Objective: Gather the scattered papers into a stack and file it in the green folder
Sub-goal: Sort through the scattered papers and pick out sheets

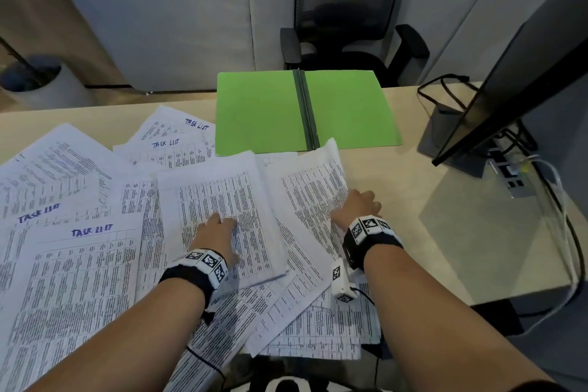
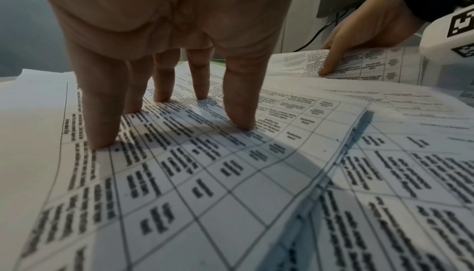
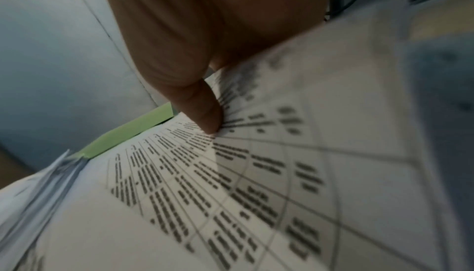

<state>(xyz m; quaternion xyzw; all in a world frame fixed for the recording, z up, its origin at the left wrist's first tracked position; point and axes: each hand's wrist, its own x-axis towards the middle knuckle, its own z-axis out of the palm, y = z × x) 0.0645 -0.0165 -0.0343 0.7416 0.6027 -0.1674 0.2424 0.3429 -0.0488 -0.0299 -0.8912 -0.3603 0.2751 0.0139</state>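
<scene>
The green folder (image 1: 261, 111) lies open at the desk's far edge, its dark spine in the middle. Printed task-list papers (image 1: 73, 264) are scattered across the left and middle of the desk. My left hand (image 1: 221, 227) presses straight, spread fingers (image 2: 105, 129) flat on the middle sheet (image 1: 222, 191). My right hand (image 1: 362, 205) pinches the right edge of a neighbouring sheet (image 1: 315, 188), which curls up. Its thumb (image 3: 205, 113) lies on top and the other fingers are hidden beneath. A strip of the folder (image 3: 128, 133) shows beyond that sheet.
A dark monitor (image 1: 515, 73) stands at the right with a power strip (image 1: 509, 175) and cables (image 1: 563, 232) beside it. A black office chair (image 1: 350, 41) sits beyond the desk (image 1: 439, 207). A round bin (image 1: 31, 79) is on the floor at far left.
</scene>
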